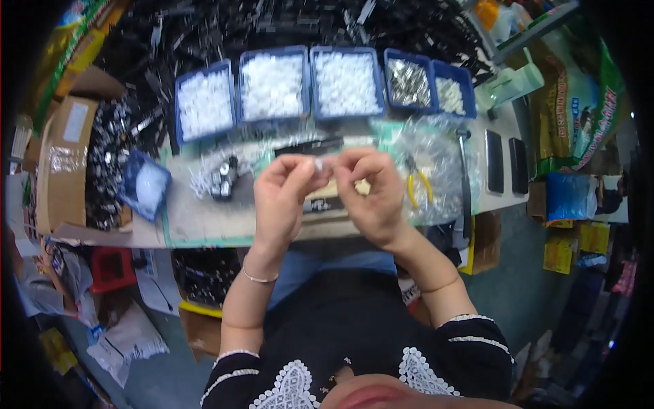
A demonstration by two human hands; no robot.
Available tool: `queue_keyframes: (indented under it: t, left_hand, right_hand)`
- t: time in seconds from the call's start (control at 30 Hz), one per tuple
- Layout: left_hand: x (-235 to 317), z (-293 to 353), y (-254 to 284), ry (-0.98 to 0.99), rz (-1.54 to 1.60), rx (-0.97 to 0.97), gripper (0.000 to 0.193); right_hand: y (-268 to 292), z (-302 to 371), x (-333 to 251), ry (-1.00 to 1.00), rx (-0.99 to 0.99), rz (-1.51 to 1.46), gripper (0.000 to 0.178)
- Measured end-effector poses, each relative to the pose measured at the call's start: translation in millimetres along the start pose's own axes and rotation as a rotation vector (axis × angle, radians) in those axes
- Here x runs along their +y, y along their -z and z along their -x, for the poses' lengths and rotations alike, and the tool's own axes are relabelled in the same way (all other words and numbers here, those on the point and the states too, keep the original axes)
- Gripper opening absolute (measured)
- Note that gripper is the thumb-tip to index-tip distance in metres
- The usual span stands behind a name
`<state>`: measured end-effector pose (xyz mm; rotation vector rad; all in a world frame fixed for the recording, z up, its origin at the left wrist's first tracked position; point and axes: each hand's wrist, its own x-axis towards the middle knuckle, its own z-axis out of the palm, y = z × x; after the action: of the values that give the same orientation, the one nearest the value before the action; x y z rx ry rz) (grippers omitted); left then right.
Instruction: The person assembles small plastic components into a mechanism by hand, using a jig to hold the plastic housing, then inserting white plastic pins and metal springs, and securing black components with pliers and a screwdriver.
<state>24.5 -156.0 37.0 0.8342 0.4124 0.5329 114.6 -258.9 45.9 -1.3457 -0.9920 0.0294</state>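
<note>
Fingertips [320, 165] of both hands pinching small white part [319, 163]

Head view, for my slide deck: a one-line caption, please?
Left hand and right hand pinch a small white part above a bench.

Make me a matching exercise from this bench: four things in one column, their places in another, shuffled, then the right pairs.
Things:
1. yellow-handled pliers
2. cardboard box
3. small clear part
4. two dark flat slabs

Places:
A. far left of the bench
B. pinched between the left hand and right hand
C. right end of the bench top
D. on clear plastic bags, right of the hands

Pairs: 1-D, 2-A, 3-B, 4-C
</note>
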Motion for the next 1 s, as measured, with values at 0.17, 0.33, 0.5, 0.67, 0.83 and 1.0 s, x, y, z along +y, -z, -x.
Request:
queue_keyframes:
  t: [0.17,0.33,0.5,0.67,0.83,1.0]
  left_hand:
    - [-13,3,10,-0.014,0.043,0.01,0.011]
    - [-19,13,12,-0.013,0.057,0.07,0.01]
    - [-23,19,16,-0.054,0.029,0.083,0.01]
    - [-23,21,12,-0.09,0.009,0.072,0.008]
    - [-15,27,29,-0.631,-0.865,-0.15,0.014]
    - [-24,28,32,-0.832,-0.948,-0.292,0.022]
  right_hand:
    - [4,1,6,0.129,-0.159,0.199,0.025]
    - [1,12,10,0.057,-0.16,0.147,0.026]
    - [-3,10,5,0.157,-0.187,0.278,0.026]
    - [4,11,10,0.033,-0.247,0.209,0.021]
    - [18,13,1,-0.775,-0.291,-0.489,0.015]
    - [15,24,-2,-0.812,-0.255,-0.519,0.013]
